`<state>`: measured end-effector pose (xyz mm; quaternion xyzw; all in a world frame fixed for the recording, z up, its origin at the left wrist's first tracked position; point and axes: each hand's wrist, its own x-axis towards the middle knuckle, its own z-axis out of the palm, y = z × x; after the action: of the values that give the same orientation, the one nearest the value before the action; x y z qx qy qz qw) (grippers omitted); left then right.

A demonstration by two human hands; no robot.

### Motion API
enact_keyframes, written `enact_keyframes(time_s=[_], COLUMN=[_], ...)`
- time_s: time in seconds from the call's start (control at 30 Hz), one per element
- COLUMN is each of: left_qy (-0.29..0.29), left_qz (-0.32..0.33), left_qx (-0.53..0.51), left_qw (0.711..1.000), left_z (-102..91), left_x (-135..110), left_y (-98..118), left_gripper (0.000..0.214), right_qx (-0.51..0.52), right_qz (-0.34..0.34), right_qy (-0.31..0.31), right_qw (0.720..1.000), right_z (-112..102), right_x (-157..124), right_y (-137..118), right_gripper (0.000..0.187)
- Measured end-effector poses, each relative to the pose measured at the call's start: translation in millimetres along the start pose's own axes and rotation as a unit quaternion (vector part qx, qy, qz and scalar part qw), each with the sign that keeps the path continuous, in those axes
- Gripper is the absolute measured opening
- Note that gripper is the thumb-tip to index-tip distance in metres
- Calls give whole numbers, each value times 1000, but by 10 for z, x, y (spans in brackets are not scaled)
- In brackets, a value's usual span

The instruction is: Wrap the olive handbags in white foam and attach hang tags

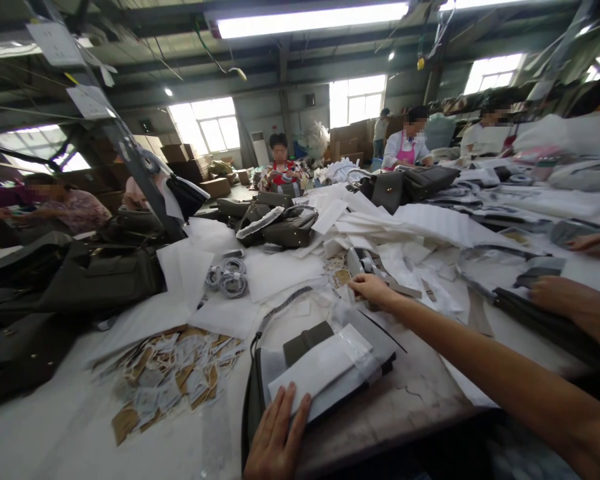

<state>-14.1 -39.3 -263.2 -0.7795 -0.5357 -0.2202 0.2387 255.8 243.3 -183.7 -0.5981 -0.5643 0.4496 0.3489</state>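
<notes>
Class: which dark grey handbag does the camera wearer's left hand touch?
The nearest dark grey handbag, wrapped in a white sheet; the left hand lies on it. The other handbags sit farther back.

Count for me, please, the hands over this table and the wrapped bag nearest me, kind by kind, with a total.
Grey flat bag wrapped in white foam sheet: 1
Own bare hands: 2, the left hand flat on that bag, the right hand further out among the white sheets
Co-worker's hands: 2, at the right edge
Total: 5
</notes>
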Motion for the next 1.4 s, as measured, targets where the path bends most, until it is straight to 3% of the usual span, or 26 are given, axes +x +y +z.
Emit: enact_keyframes(time_s=[0.13,0.27,0.37,0.47,0.63,0.73,0.83,0.9,1.0,1.07,1.13,1.23,1.33,1.4], left_qy=[10,41,37,42,63,68,66,66,68,64,62,60,59,57], left_qz=[-5,-28,-26,-35,-118,-213,-299,-321,-325,-322,-319,-318,-330,-343], left_qx=[-14,-40,-37,-45,-122,-147,-144,-146,-155,-159,-160,-164,-167,-163], left_qw=[1000,998,998,997,983,963,941,933,930,931,932,932,927,924], left_z=[28,44,54,80,109,76,15,-20,-52,-61,-66,-71,-77,-85], left_x=[-2,7,3,-30,-123,-137,-82,-25,42,61,65,74,107,135], left_y=[8,30,25,-13,-111,-157,-183,-186,-169,-148,-125,-100,-92,-97], left_gripper=[68,69,69,69,65,69,70,69,68,68,68,67,66,65], right_qx=[81,149,167,149,38,22,86,97,72,10,-90,-203,-198,-160], right_qz=[2,-33,-73,-111,-125,-69,17,45,47,23,-17,-90,-164,-167], right_qy=[50,66,88,119,139,91,7,-47,-120,-155,-145,-53,41,61], right_qw=[995,986,979,975,982,993,996,993,989,988,985,974,966,971], right_z=[111,133,44,-161,-603,-649,-416,-179,94,146,107,27,91,213], right_x=[125,208,171,-37,-703,-1164,-1610,-1886,-2221,-2348,-2365,-2170,-1804,-1549], right_y=[-186,-555,-797,-847,-483,-125,250,470,674,697,640,491,412,425], right_gripper=[18,15,10,10,42,57,73,74,74,72,61,39,43,53])
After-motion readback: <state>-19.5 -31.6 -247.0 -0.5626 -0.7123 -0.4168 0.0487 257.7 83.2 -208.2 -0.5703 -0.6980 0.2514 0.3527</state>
